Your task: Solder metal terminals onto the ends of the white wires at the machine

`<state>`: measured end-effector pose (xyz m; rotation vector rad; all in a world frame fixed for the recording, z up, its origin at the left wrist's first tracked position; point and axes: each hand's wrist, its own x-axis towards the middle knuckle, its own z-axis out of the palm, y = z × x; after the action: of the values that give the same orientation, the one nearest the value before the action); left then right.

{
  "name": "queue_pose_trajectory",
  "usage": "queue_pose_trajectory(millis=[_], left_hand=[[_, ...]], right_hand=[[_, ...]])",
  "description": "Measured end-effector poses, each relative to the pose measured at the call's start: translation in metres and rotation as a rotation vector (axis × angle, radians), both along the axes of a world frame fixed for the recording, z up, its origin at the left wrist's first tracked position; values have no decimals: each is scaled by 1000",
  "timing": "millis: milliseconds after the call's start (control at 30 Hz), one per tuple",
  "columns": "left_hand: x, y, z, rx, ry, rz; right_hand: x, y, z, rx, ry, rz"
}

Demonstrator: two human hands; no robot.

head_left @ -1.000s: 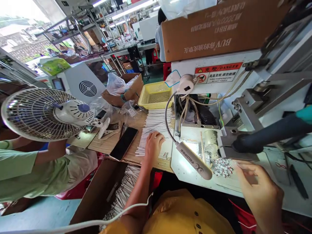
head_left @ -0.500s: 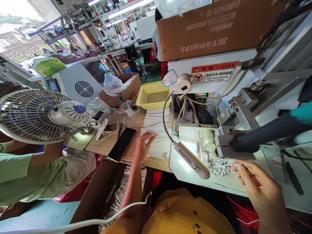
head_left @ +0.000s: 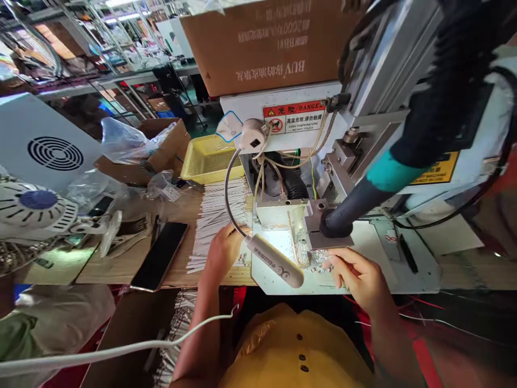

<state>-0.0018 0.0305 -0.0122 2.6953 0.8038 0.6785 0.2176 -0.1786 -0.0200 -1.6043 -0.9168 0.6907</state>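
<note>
My left hand (head_left: 221, 249) rests on the near right end of a row of white strips (head_left: 214, 213) laid out on the wooden bench. Its fingers are curled together beside the lamp's neck, and what they hold is hidden. My right hand (head_left: 357, 276) lies on the machine's lit white plate (head_left: 278, 245). Its fingertips are pinched together at a scatter of small pieces (head_left: 317, 264), just below the black nozzle (head_left: 337, 222). The lamp head (head_left: 275, 262) lies between my two hands.
The white machine (head_left: 291, 121) bears a red danger label and carries a cardboard box (head_left: 262, 43). A phone (head_left: 159, 256), a yellow basket (head_left: 205, 159) and a fan (head_left: 34, 207) stand to the left. A box of strips (head_left: 180, 328) sits below the bench. Another person's clothing (head_left: 24, 328) shows at far left.
The view swung right and closer to the machine. My left hand went from spread on the strips to curled near the lamp. My right hand moved left onto the small pieces.
</note>
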Motion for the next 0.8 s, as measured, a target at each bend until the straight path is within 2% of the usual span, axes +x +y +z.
queue_pose_trajectory(millis=[233, 533, 700, 800], left_hand=[[-12, 9, 5, -109, -88, 70], [-18, 5, 1, -204, 156, 35], [-13, 1, 1, -199, 209, 86], [-17, 3, 3, -168, 126, 128]], right_hand=[[0, -10, -8, -79, -9, -7], [-7, -8, -5, -100, -122, -79], [2, -11, -17, -119, -194, -84], [8, -13, -26, -129, -363, -128]])
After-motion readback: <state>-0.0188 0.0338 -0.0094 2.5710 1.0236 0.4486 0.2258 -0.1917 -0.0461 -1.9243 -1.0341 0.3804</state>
